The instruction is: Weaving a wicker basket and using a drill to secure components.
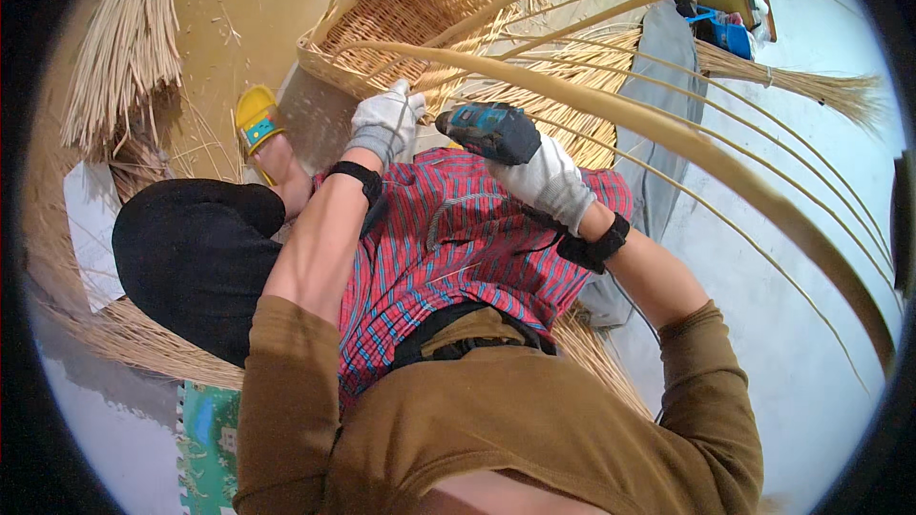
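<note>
A cordless drill [489, 131] with a teal and black body is gripped by my right hand [549, 176], which wears a white knit glove. Its nose points left, toward my other hand. My left hand [385, 124], gloved too, is closed by the near edge of a woven wicker basket [382, 24]; whatever its fingers pinch is too small to make out. The basket lies tilted with its opening facing me. Long thick peeled rods [611, 100] run from it and arch to the right. A red striped cloth [468, 219] covers my lap beneath both hands.
Bundled wicker rods [129, 48] stand at the far left. More cut rods [563, 86] lie beyond my right hand, with a brushy bundle [792, 81] farther right. A blue container [720, 33] sits at the back right. One yellow sandal [256, 124] rests on the floor.
</note>
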The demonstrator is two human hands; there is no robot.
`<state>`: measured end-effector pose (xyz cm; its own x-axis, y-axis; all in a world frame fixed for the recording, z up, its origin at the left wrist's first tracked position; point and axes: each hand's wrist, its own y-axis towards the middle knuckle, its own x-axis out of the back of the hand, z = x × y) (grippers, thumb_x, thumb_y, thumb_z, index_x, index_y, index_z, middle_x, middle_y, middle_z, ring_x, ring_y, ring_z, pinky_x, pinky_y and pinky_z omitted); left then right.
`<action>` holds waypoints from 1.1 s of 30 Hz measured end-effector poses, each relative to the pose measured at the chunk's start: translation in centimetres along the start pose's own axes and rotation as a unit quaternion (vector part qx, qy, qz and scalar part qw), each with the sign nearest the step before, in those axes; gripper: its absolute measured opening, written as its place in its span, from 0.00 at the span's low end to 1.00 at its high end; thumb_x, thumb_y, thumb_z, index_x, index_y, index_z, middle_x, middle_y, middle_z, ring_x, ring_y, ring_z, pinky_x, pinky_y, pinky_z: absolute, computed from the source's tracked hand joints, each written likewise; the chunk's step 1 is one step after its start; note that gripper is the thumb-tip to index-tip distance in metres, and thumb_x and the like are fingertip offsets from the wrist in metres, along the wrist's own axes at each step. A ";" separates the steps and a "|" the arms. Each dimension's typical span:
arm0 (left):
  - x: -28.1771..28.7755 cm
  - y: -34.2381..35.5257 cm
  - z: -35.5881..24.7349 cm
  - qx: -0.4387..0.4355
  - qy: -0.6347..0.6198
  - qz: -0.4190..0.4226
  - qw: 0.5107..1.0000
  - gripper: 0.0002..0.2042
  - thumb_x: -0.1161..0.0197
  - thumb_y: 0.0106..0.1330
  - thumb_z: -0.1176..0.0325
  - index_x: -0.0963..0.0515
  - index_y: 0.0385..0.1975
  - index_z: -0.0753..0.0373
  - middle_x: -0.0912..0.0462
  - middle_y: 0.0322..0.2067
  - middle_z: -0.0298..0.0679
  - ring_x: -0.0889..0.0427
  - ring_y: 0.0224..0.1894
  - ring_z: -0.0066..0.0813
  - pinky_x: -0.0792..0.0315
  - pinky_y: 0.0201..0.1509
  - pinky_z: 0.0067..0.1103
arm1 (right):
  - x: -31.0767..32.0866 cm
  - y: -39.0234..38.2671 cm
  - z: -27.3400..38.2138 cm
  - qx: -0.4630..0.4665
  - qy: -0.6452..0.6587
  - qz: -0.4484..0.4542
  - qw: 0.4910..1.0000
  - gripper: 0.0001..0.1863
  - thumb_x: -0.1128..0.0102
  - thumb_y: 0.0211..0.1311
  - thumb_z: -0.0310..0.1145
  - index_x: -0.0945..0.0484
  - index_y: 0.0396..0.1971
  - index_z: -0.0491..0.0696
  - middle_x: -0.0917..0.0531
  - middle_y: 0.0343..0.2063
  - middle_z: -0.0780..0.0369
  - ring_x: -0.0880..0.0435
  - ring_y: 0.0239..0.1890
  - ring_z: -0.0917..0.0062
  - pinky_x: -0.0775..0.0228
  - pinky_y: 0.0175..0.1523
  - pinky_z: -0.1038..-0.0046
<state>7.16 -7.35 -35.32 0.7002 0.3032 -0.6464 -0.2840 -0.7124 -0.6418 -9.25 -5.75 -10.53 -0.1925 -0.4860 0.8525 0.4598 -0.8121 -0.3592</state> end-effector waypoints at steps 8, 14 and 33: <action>-0.3 -1.0 -0.5 -0.007 0.138 0.021 0.990 0.26 0.60 0.76 0.54 0.34 0.59 0.73 0.22 0.56 0.53 0.22 0.58 0.41 0.27 0.58 0.25 | 0.8 0.7 1.0 0.056 0.049 -0.018 0.997 0.18 0.43 0.57 0.33 0.20 0.49 0.54 0.15 0.41 0.55 0.16 0.43 0.56 0.21 0.44 0.63; -2.1 -3.1 -2.4 0.010 -0.059 -0.073 0.995 0.22 0.57 0.76 0.57 0.31 0.55 0.71 0.19 0.52 0.52 0.19 0.52 0.40 0.25 0.52 0.27 | 0.1 0.2 -0.5 -0.008 -0.015 0.034 0.999 0.17 0.41 0.55 0.33 0.20 0.47 0.55 0.15 0.41 0.52 0.16 0.43 0.59 0.21 0.43 0.63; -4.7 -2.7 -4.7 -0.439 0.502 -0.388 0.636 0.20 0.43 0.56 0.75 0.21 0.50 0.50 0.28 0.58 0.50 0.19 0.47 0.52 0.24 0.53 0.36 | 5.9 -22.6 5.3 -0.137 0.154 -0.095 0.974 0.17 0.28 0.57 0.31 0.18 0.48 0.49 0.15 0.38 0.63 0.18 0.39 0.76 0.25 0.45 0.70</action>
<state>7.72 -9.81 -28.65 0.5971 0.5358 0.5970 0.5685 -0.8077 0.1563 -16.19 11.47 4.60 -0.5218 -0.3573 0.7746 0.1490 -0.9323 -0.3297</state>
